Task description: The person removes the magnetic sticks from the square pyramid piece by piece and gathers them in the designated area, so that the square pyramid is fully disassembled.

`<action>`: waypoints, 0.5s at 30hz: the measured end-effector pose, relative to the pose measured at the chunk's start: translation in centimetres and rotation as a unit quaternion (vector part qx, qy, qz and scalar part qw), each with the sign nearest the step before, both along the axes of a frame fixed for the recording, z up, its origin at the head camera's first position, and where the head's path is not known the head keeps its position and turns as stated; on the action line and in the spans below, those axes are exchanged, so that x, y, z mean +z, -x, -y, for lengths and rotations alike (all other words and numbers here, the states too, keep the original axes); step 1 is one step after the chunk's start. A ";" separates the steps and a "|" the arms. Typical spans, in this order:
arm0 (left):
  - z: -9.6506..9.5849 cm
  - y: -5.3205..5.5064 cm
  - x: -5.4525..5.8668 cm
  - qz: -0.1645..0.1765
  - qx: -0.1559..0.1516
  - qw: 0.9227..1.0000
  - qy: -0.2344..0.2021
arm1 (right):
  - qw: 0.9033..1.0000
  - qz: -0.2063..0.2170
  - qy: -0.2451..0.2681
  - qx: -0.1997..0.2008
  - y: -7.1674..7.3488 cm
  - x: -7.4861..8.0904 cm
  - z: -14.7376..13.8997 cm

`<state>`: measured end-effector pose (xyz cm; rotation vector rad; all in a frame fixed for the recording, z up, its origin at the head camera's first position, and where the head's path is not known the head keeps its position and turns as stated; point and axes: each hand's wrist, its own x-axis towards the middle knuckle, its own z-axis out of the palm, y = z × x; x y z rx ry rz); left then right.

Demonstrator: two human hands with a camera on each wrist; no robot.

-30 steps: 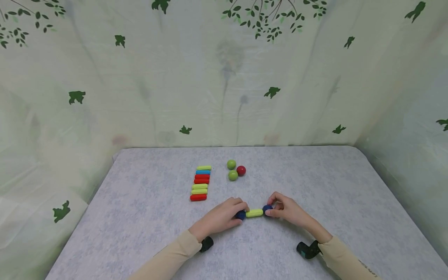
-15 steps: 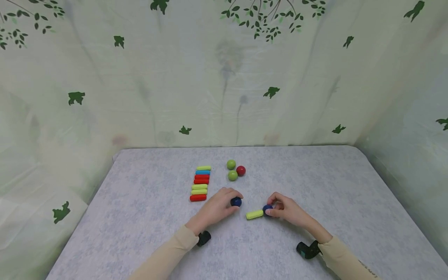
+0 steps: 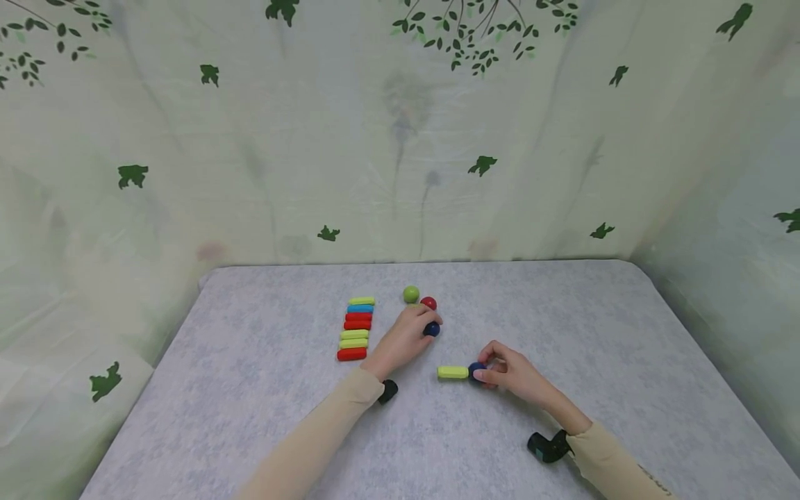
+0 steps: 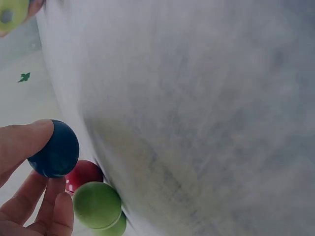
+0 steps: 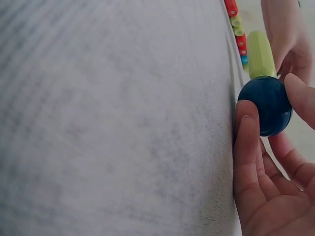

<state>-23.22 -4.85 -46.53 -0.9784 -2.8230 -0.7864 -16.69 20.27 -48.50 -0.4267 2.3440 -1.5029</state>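
My left hand (image 3: 407, 337) holds a dark blue ball (image 4: 55, 150) between thumb and fingers, close to the green and red balls. In the left wrist view a red ball (image 4: 84, 175) and a green ball (image 4: 97, 204) sit just beyond it. My right hand (image 3: 514, 375) pinches a second dark blue ball (image 5: 266, 105) with thumb and fingertips. From that ball a yellow-green rod (image 3: 453, 373) sticks out to the left, its far end free. The rod and ball touch end to end.
Left of the balls lies a column of short rods, red (image 3: 352, 354), yellow-green (image 3: 354, 335) and blue (image 3: 360, 309). Another green ball (image 3: 410, 294) is at the back; the nearer one is mostly hidden by the left hand in the head view. A grey cloth covers the table (image 3: 250, 417).
The left hand has drawn its blue ball off the rod's left end and carried it back toward the green and red balls. The right hand stays in place; the rod's free end has swung slightly.
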 end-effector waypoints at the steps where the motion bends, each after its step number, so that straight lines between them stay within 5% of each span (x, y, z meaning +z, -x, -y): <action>1: -0.1 0.2 -0.1 0.002 0.003 1.000 -0.001 | 1.000 0.000 0.001 0.000 0.0 0.0 0.0; 9: -0.3 1.2 -0.3 -0.004 0.016 1.000 -0.012 | 1.000 0.006 0.010 0.000 -0.1 0.1 0.0; 15: 0.2 0.4 -0.1 -0.004 -0.002 0.999 -0.041 | 1.000 -0.001 0.008 0.003 -0.1 0.2 0.1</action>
